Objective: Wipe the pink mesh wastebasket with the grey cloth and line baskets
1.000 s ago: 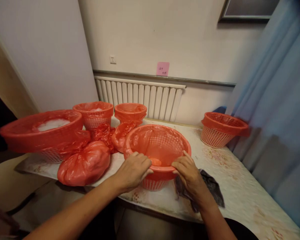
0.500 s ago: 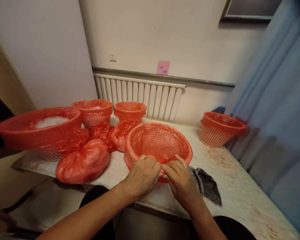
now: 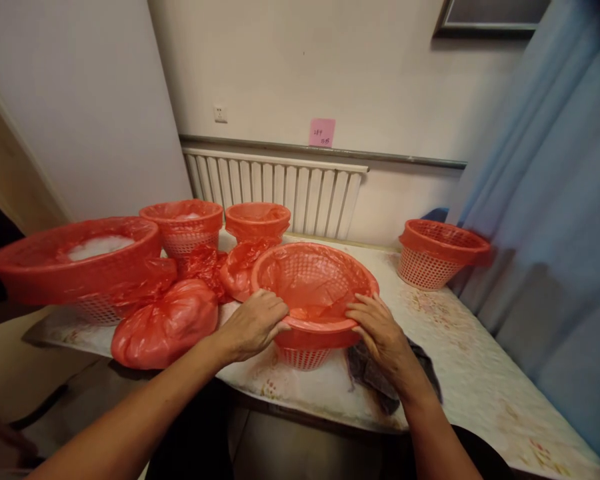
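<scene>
A round plastic basket (image 3: 305, 358) with perforated sides stands before me on the table, lined with a red plastic bag (image 3: 315, 280) folded over its rim. My left hand (image 3: 257, 320) grips the rim at the near left, thumb outside and fingers over the edge. On the near right side, my right hand (image 3: 380, 327) holds the same rim with its fingers curled over it. Under my right forearm lies a dark grey cloth (image 3: 377, 380), partly hidden by the hand.
To the left are bag-lined baskets (image 3: 100, 310), two with white contents, and a tied, full red bag (image 3: 167, 327). Another lined basket (image 3: 427, 263) stands at the right by the blue curtain (image 3: 540, 233). A radiator (image 3: 285, 187) runs along the wall.
My hands have moved apart from the middle of the near rim to its left and right sides. The bag now lies folded down over the front, and the basket's lower mesh shows.
</scene>
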A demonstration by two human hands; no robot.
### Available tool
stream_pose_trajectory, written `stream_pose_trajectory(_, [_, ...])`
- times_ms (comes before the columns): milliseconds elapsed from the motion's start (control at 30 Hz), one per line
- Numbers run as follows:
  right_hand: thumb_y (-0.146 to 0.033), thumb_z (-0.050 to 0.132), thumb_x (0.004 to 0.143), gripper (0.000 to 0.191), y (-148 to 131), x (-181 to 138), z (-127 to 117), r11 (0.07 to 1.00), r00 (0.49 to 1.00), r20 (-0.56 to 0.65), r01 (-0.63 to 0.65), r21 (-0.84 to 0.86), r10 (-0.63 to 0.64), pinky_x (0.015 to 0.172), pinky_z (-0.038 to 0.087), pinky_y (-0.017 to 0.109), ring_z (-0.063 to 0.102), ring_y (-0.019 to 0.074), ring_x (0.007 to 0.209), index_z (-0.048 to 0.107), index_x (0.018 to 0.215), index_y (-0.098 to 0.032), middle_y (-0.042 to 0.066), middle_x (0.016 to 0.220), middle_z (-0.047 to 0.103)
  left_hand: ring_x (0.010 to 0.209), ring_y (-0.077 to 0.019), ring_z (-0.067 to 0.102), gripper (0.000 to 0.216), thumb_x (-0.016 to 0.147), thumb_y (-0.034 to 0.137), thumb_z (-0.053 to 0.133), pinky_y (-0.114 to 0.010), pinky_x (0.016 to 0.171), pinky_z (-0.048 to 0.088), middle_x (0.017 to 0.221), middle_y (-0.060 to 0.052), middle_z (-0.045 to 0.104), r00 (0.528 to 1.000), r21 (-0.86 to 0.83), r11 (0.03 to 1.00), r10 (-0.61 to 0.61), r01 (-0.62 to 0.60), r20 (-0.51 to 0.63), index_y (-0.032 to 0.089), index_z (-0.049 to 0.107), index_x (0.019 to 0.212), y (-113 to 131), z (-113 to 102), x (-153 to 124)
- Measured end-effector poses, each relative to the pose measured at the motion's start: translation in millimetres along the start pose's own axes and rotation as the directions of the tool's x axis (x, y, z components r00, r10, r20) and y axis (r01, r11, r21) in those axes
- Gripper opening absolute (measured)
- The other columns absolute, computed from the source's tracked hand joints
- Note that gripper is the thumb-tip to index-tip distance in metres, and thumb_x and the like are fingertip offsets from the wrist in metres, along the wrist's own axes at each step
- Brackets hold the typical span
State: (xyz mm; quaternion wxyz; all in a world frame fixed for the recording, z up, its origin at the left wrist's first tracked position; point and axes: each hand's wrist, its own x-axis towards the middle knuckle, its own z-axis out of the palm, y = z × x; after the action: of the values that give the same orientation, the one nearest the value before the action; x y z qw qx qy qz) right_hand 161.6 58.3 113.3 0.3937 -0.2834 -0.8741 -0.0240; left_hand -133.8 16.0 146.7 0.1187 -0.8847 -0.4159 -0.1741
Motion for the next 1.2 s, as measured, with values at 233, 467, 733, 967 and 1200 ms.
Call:
stream_pose_trajectory(233, [-0.022, 0.050, 0.094, 0.023, -55.7, 8.9, 10.2, 0.994, 0.994, 0.044, 0.106, -0.031, -0.105, 0.110, 0.034, 0.054, 0.058, 0.0203, 0.102, 0.058, 0.115, -0.019, 0.007, 0.101, 0.066, 0.072, -0.0230, 0.051, 0.024, 0.098, 0.033, 0.042, -0.036, 0.067, 0.036, 0.078, -0.005, 0.062, 0.997, 0.172, 0.982, -0.072, 0.078, -0.041, 0.018, 0.055, 0.084, 60.5, 13.0, 13.8])
stream_pose_trajectory(467, [-0.021, 0.044, 0.097, 0.017, -32.4, 9.1, 8.1, 0.999, 0.998, 0.034, 0.048, 0.014, -0.048, 0.112, 0.030, 0.052, 0.056, 0.0154, 0.085, 0.060, 0.102, -0.022, 0.001, 0.087, 0.062, 0.073, -0.0203, 0.051, 0.025, 0.098, 0.035, 0.042, -0.034, 0.067, 0.036, 0.081, -0.003, 0.061, 0.999, 0.132, 0.991, -0.033, 0.030, 0.024, 0.018, 0.054, 0.085, 35.9, 0.6, 7.3])
stream_pose_trajectory(733, [-0.024, 0.050, 0.095, 0.019, -2.4, -0.5, -2.9, 1.000, 0.999, -0.034, 0.009, 0.026, -0.008, 0.113, 0.028, 0.055, 0.051, 0.0224, 0.119, 0.058, 0.112, -0.025, 0.005, 0.112, 0.065, 0.078, -0.0195, 0.048, 0.033, 0.099, 0.040, 0.036, -0.034, 0.077, 0.039, 0.083, -0.003, 0.057, 1.000, 0.003, 1.000, -0.017, 0.017, -0.003, 0.018, 0.052, 0.081, 1.7, -0.9, -2.6])
stream_pose_trajectory(967, [-0.022, 0.054, 0.093, 0.026, -52.3, 3.4, 4.0, 0.996, 0.993, 0.105, 0.057, -0.062, -0.051, 0.112, 0.025, 0.053, 0.054, 0.0194, 0.103, 0.054, 0.119, -0.022, 0.004, 0.108, 0.063, 0.076, -0.0211, 0.048, 0.022, 0.098, 0.033, 0.043, -0.035, 0.071, 0.036, 0.082, -0.003, 0.059, 0.999, 0.121, 0.992, -0.044, 0.043, 0.008, 0.018, 0.053, 0.084, 40.6, 2.9, 5.0])
stream_pose_trajectory(1200, [-0.017, 0.041, 0.096, 0.021, -67.2, 0.9, 18.9, 0.989, 0.998, 0.061, 0.034, -0.141, -0.026, 0.072, 0.036, 0.036, 0.043, 0.0181, 0.075, 0.059, 0.087, -0.017, 0.003, 0.075, 0.054, 0.073, -0.0222, 0.046, 0.015, 0.094, 0.027, 0.051, -0.036, 0.068, 0.035, 0.079, -0.003, 0.058, 0.997, 0.088, 0.994, -0.062, 0.065, -0.039, 0.019, 0.051, 0.081, 59.2, 5.4, -8.6])
